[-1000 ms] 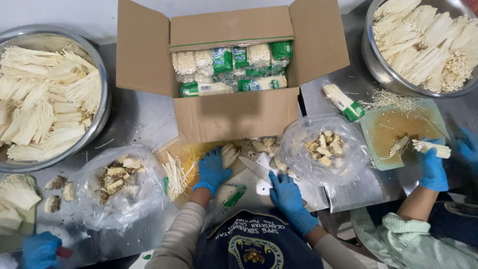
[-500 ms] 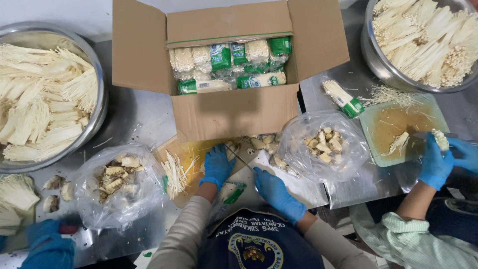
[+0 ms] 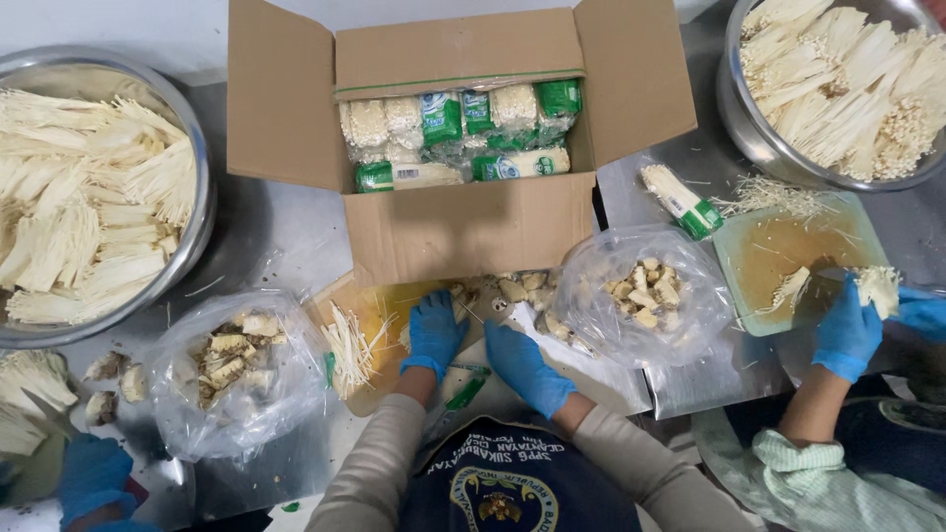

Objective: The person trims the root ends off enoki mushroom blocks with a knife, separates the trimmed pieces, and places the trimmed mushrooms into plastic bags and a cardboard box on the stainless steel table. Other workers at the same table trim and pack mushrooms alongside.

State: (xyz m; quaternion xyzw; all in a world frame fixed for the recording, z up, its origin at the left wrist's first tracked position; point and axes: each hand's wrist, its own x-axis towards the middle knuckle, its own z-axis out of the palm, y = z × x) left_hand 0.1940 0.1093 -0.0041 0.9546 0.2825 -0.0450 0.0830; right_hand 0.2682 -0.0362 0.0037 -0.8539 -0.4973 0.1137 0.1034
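My left hand (image 3: 434, 330), in a blue glove, rests palm down on a yellow cutting board (image 3: 379, 305), its fingers beside cut mushroom stubs (image 3: 512, 289). My right hand (image 3: 527, 366), also gloved, lies flat just right of it, fingertips near the left hand, with nothing seen in it. A small bunch of enoki mushrooms (image 3: 347, 347) lies on the board to the left. A green-and-clear empty wrapper (image 3: 468, 391) lies between my wrists. Straight ahead stands an open cardboard box (image 3: 463, 232) holding packed enoki mushrooms (image 3: 458, 138).
Clear bags of cut stubs sit at left (image 3: 232, 360) and right (image 3: 641, 296). Steel bowls of loose enoki stand at left (image 3: 202, 187) and top right (image 3: 739, 118). A co-worker's gloved hand (image 3: 847, 330) holds mushrooms over a green tray (image 3: 759, 266). Another gloved hand (image 3: 94, 473) is at bottom left.
My two hands have drawn closer together on the board, the right one moving up and left. The co-worker at right has shifted a mushroom bunch over the green tray.
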